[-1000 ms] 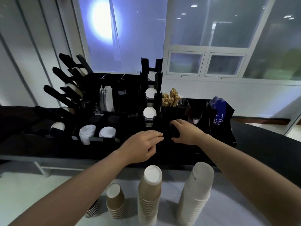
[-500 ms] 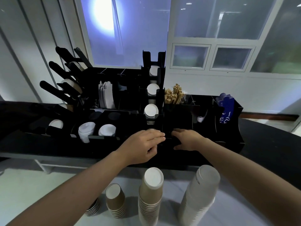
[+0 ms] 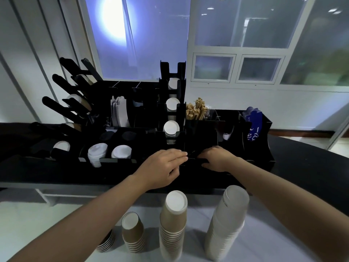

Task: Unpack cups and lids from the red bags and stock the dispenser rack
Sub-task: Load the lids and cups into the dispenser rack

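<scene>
— What do we have in front of us?
— A dark counter [image 3: 302,167] below big windows [image 3: 139,35]; the black dispenser rack [image 3: 200,133] stands along its far edge, white lids [image 3: 171,127] stacked in its middle column.
— And nearer?
— Inverted cup stacks [image 3: 173,220] at the pale near surface.
— Our hands?
— Left hand [image 3: 162,169] loosely curled, right hand [image 3: 217,157] flat, both at the rack's front edge; any grip, we cannot tell.

Over the last second the right hand [image 3: 217,157] has dropped from the rack's [image 3: 200,133] middle compartment to its front edge at 6 o'clock, closing toward the left hand [image 3: 162,168] until their fingertips nearly meet.
</scene>
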### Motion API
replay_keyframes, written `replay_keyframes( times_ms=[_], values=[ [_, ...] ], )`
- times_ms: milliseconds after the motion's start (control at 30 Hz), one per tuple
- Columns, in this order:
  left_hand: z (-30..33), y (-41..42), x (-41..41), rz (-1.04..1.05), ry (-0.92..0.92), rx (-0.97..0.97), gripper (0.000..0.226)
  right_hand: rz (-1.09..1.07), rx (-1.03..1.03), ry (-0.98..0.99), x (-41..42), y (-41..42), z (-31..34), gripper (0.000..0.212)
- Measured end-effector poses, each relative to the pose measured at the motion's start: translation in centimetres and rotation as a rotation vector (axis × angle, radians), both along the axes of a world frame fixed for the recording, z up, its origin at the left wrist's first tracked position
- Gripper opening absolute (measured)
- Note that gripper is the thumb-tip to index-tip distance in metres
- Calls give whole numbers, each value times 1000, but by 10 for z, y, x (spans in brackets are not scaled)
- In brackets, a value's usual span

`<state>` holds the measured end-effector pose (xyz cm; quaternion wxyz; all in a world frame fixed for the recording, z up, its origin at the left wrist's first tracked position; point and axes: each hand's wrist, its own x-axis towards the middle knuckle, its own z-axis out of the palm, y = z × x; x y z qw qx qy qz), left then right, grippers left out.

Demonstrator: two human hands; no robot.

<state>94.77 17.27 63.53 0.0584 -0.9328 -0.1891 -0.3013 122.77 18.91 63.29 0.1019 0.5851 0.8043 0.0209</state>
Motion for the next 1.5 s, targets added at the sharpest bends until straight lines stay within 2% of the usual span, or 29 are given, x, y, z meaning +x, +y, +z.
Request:
replay_keyframes(
  times_ms=[67,200,433,533,700,800,900,1000,1167,1233,1367,1500],
  values=[
    [3,-4,2,24,-3,23,34,-48,63,94,2,-11,10,45],
    [14,-19,10,13,-30,37,30,-110,226,215,11,-40,34,23],
    [18,-67,24,-93,-44,-31,23,-244,525,434,17,-121,55,19],
    [13,-92,27,-136,-37,-52,23,-346,636,506,6,-163,46,15],
    [-13,-129,33,-253,-60,-94,27,-496,779,513,-15,-233,4,12],
    [-45,-153,34,-312,-73,-130,25,-580,809,550,-32,-277,-33,19],
    [-83,-176,27,-321,-44,-186,23,-596,720,562,-50,-309,-80,19],
    [-122,-190,15,-298,29,-276,24,-626,516,588,-62,-324,-137,11],
    [-171,-200,-8,-179,192,-344,34,-733,-94,495,-74,-323,-226,64],
    [-183,-204,-13,-123,215,-363,35,-745,-222,445,-76,-321,-252,76],
    [-197,-209,-20,-33,260,-384,36,-765,-266,411,-84,-319,-285,85],
    [-202,-216,-24,26,292,-420,36,-808,-199,416,-88,-318,-296,81]
  ],
)
